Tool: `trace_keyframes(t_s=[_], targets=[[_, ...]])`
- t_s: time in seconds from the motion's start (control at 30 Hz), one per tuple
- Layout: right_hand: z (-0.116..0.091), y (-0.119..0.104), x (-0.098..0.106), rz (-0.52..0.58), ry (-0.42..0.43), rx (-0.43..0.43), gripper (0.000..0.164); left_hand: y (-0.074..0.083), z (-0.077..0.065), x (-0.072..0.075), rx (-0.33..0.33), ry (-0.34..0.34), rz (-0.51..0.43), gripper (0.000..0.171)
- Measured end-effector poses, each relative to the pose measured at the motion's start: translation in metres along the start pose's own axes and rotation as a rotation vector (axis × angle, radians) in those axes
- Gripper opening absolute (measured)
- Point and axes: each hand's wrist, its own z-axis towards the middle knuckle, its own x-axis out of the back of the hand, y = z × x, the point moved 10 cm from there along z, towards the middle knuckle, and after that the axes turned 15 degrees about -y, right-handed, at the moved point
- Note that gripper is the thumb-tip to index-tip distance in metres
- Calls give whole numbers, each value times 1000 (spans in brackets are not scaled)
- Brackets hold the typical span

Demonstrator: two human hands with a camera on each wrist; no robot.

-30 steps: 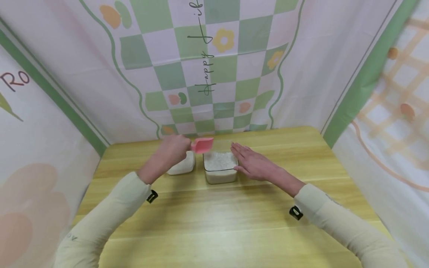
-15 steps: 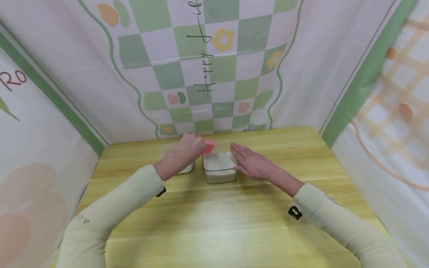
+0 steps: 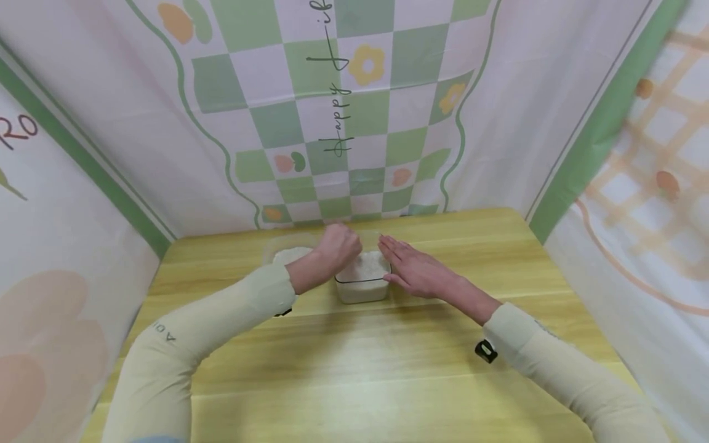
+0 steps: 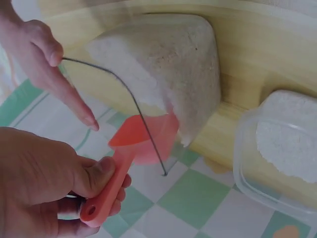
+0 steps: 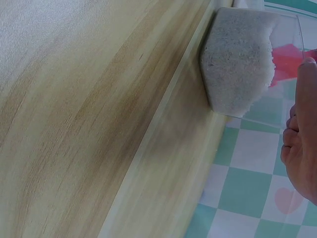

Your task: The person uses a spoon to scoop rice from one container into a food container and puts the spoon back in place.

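Observation:
My left hand point(image 3: 336, 249) grips a pinkish-red scoop point(image 4: 161, 131) by its handle, thumb along the top. The scoop's bowl is inside a clear square container point(image 3: 362, 292), at the surface of white grainy stuff point(image 5: 237, 64) that fills much of it. In the head view the left hand hides the scoop. My right hand point(image 3: 418, 269) rests against the container's right side and rim with its fingers straight. Left of this container stands a clear tub point(image 4: 240, 158) with more white stuff in it, partly covered by my left arm in the head view.
Both containers stand near the back edge of a wooden table point(image 3: 354, 369). A patterned cloth point(image 3: 365, 123) hangs just behind it, and more cloth hangs on the left and right sides.
My left hand has moved right with the scoop, from between the two containers to over the square one, and the scoop's bowl has gone down inside. The right hand stays in place.

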Motion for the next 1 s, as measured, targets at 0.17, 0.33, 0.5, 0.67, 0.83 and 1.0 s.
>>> trace_keyframes(t_s=[0.17, 0.33, 0.5, 0.67, 0.83, 1.0], targets=[[2, 1, -1, -16, -1, 3, 71, 6, 3, -7, -29, -40, 11, 24], [3, 1, -2, -16, -4, 6, 71, 6, 7, -9, -50, -32, -45, 29], [3, 0, -2, -3, -1, 9, 70, 4, 12, -13, -93, -69, -197, 23], [2, -1, -2, 1, 0, 7, 70, 5, 18, -25, -141, -200, -332, 2], [2, -1, -2, 2, 1, 4, 69, 5, 23, -34, -155, -294, -465, 12], [4, -1, -1, 1, 10, 5, 69, 1, 31, -44, -127, -360, -591, 22]])
